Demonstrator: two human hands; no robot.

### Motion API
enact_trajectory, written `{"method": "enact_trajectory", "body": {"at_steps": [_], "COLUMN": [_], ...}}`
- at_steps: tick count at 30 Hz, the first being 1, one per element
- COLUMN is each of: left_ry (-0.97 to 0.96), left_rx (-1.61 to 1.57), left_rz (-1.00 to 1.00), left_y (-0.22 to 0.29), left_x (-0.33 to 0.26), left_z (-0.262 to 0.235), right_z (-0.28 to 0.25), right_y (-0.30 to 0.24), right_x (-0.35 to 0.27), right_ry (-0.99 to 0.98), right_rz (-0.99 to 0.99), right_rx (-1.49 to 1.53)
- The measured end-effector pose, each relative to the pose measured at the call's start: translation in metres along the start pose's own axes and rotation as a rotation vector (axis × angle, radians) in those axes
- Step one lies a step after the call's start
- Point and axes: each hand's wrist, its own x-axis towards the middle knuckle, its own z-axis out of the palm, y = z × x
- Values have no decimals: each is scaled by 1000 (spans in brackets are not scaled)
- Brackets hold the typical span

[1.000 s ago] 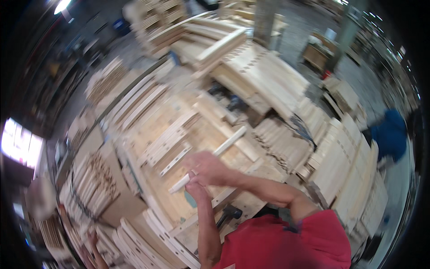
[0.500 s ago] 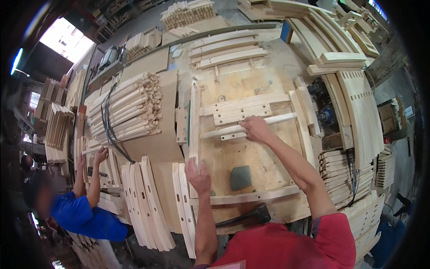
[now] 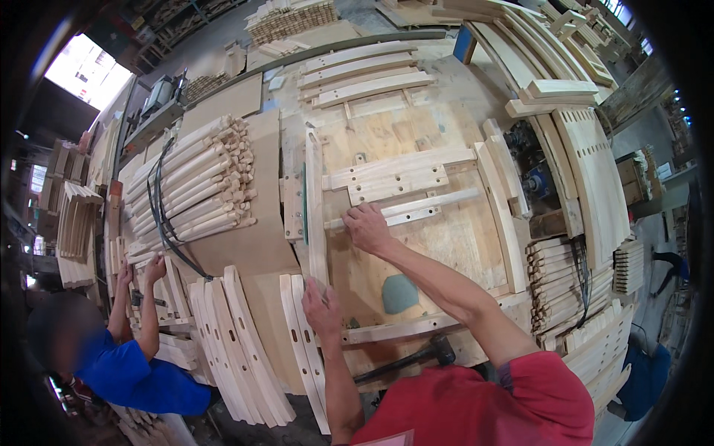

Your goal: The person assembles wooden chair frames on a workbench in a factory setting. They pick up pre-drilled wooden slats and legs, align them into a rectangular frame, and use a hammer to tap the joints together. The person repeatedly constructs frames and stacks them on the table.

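Observation:
A pale wooden rod [image 3: 446,198] lies crosswise inside a wooden frame on the bench, and my right hand [image 3: 368,227] is closed over its left end. My left hand [image 3: 322,308] rests with fingers extended at the near end of the frame's left post [image 3: 317,201], touching it. On the right stands the other post [image 3: 502,223]; the curved near rail [image 3: 405,330] runs between the two sides. Beyond the rod lies a cross rail [image 3: 461,155] with a drilled wooden block [image 3: 387,187] against it. A narrow strip with holes [image 3: 416,215] sits just nearer than the rod.
A black mallet [image 3: 416,357] lies at the near edge, and a dark green pad [image 3: 400,294] inside the frame. Bundled spindles [image 3: 193,186] and slotted slats [image 3: 242,349] are at left. Curved rails [image 3: 364,70] lie beyond. A co-worker in blue [image 3: 141,379] works at far left.
My right hand has slid left along the rod from its middle to its left end. My left hand has moved slightly nearer along the post. The whole view has shifted a little.

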Motion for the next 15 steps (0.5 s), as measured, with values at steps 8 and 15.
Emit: {"method": "enact_trajectory", "body": {"at_steps": [8,15], "left_ry": [81,15], "left_rx": [95,-218], "left_rz": [163,607], "left_y": [41,155], "left_x": [9,124], "left_z": [20,80], "right_z": [29,-79], "right_y": [41,54], "right_x": [-17,-109], "right_ry": [131,544], "right_rz": [-80,294], "right_rx": [84,-72]}}
